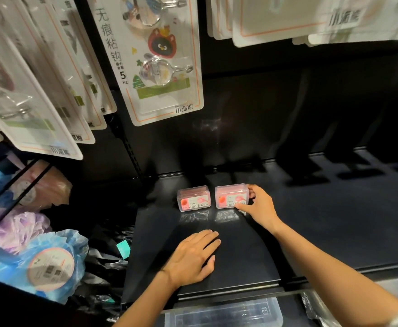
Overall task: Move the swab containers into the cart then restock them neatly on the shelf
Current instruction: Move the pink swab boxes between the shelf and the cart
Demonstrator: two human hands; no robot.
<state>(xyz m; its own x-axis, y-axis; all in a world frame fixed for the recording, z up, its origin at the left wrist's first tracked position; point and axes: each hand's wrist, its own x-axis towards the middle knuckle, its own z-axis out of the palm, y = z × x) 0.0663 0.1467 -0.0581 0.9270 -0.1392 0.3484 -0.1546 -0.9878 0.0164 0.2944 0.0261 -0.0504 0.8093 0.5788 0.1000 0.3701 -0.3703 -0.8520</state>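
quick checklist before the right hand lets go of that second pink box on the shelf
1. Right hand has a grip on the right box, fingers at its right end: ok.
2. Right box sits flat on the shelf: ok.
3. Right box lines up with the left box, front edges level: roughly ok, the right one sits a touch further back.
4. Small gap between the two boxes, not touching: ok.
5. Labels face forward on both: ok.
6. Left hand lies flat on the shelf, clear of both boxes: ok.
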